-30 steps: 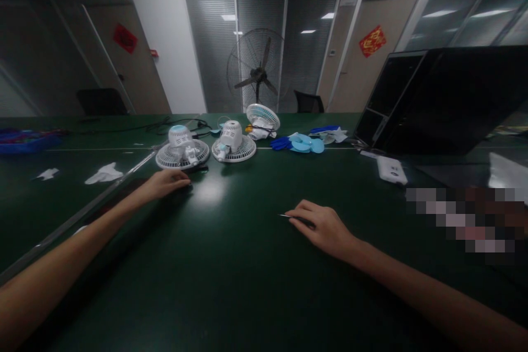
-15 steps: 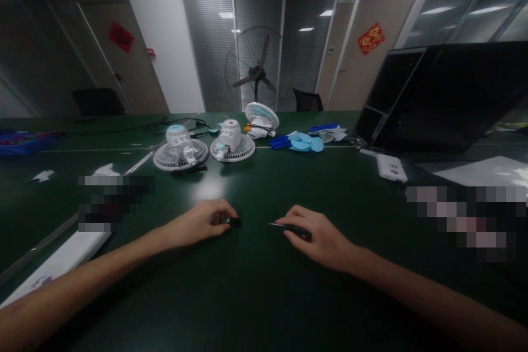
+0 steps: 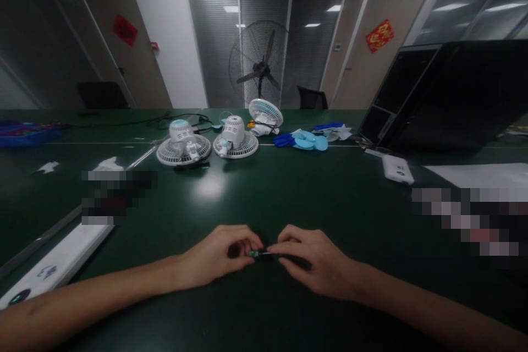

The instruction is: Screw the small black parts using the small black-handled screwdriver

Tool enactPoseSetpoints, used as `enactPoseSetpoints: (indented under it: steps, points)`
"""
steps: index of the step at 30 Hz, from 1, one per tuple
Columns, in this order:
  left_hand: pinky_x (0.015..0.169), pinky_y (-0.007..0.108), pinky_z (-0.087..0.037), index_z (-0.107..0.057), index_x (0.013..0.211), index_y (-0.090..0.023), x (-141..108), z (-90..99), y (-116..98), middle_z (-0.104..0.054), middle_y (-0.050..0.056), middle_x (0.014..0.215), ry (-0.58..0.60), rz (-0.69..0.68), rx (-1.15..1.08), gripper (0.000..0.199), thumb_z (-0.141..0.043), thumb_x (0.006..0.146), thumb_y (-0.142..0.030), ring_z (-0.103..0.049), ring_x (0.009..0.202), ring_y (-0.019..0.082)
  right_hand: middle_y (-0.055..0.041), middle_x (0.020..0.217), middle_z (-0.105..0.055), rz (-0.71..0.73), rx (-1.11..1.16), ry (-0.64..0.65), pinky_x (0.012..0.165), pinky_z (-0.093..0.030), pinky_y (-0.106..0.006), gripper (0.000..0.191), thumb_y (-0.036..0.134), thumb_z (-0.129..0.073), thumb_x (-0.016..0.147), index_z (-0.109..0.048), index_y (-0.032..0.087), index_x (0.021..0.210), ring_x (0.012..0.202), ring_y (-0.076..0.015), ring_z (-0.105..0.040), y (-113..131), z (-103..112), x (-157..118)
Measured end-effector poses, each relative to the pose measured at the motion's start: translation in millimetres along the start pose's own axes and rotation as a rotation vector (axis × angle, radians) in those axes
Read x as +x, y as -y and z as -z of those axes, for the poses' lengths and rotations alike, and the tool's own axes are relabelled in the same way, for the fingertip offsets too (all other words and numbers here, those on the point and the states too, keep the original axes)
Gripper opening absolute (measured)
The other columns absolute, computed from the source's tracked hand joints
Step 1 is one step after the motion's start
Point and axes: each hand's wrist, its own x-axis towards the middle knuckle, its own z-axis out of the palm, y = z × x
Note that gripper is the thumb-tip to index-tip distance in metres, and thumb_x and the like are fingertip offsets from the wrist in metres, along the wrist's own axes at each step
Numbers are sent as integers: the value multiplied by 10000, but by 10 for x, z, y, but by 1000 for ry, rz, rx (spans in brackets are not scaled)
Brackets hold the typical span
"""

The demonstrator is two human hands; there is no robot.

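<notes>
Low in the middle of the head view, my left hand (image 3: 226, 253) pinches a small dark part with a green piece (image 3: 254, 253) between thumb and fingers. Facing it, my right hand (image 3: 313, 258) is closed around a thin dark-handled tool (image 3: 296, 260). The tool's slim metal tip points left and reaches the small part; whether they touch is too small to tell. Both hands are just above the dark green table (image 3: 264, 308).
Behind the hands are white fan units (image 3: 183, 146), (image 3: 235, 140), (image 3: 264, 116) and light blue fan blades (image 3: 309, 141) beside blue gloves (image 3: 282, 139). A white device (image 3: 397, 169) and a large black monitor (image 3: 462, 99) stand right. A long white box (image 3: 61, 264) lies left.
My left hand has moved right and down with the small part, and my right hand has come lower. The gap between the part and the tool tip has closed. The view has shifted slightly.
</notes>
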Motion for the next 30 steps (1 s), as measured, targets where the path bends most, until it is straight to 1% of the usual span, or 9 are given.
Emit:
enactPoseSetpoints:
  steps: [3,7,12,15,18,20,25,27,30]
  points:
    - [733,267,-518,-693,1186,-231,6,-26,9,-704,34,1040,0,-1,13,263,-696,923,-227,-648,847,151,-69,1166,-677,-9,17,13,792,-551,-265,326,201,-607,1016,-680,257,1329,929,-171,-680,55,-9,25]
    - [764,270,-517,-666,1244,-256,11,-76,-16,-693,34,1058,-20,-40,55,329,-693,918,-218,-652,892,161,-67,1209,-680,54,73,3,891,-548,-291,304,238,-588,1055,-654,270,1350,1048,-186,-680,105,-37,45]
    - [769,280,-524,-663,1269,-268,-37,-139,7,-678,53,1099,-57,-43,147,328,-665,942,-235,-649,902,172,-71,1165,-684,41,73,-74,850,-557,-286,274,218,-580,1050,-673,248,1305,987,-176,-687,25,-52,30]
    - [825,289,-525,-630,1339,-287,-73,-101,67,-673,59,1130,-16,-87,189,355,-623,986,-247,-646,954,178,-72,1154,-677,40,75,-95,842,-556,-287,275,202,-589,1039,-677,242,1297,974,-174,-683,-37,-41,6]
    - [882,304,-522,-610,1363,-289,-55,82,196,-673,62,1184,-26,-108,243,345,-562,1024,-248,-648,1013,184,-79,1156,-676,47,65,-122,822,-557,-288,277,201,-594,1033,-675,233,1296,963,-176,-681,-75,-14,-30]
    - [908,327,-524,-616,1349,-277,17,289,336,-672,66,1239,-106,-77,285,327,-538,1032,-254,-650,1042,194,-87,1156,-677,42,60,-141,824,-563,-295,279,208,-593,1033,-674,227,1299,971,-184,-681,-93,8,-51]
    - [917,395,-535,-632,1304,-209,448,825,721,-696,91,1251,-318,35,371,322,-574,994,-275,-661,1037,236,-89,1177,-672,9,88,-158,809,-586,-291,276,217,-589,1039,-668,221,1304,960,-183,-686,-120,50,-50]
    - [885,396,-542,-633,1296,-186,681,927,804,-709,101,1228,-358,56,400,340,-604,966,-265,-669,983,237,-87,1181,-670,9,90,-156,789,-585,-281,278,216,-594,1038,-667,224,1306,953,-181,-686,-123,57,-40]
    - [864,374,-540,-634,1285,-165,969,930,819,-717,108,1191,-377,12,403,333,-594,965,-249,-669,952,226,-80,1175,-671,3,71,-151,791,-576,-281,285,202,-608,1027,-670,229,1304,960,-181,-684,-129,64,-34]
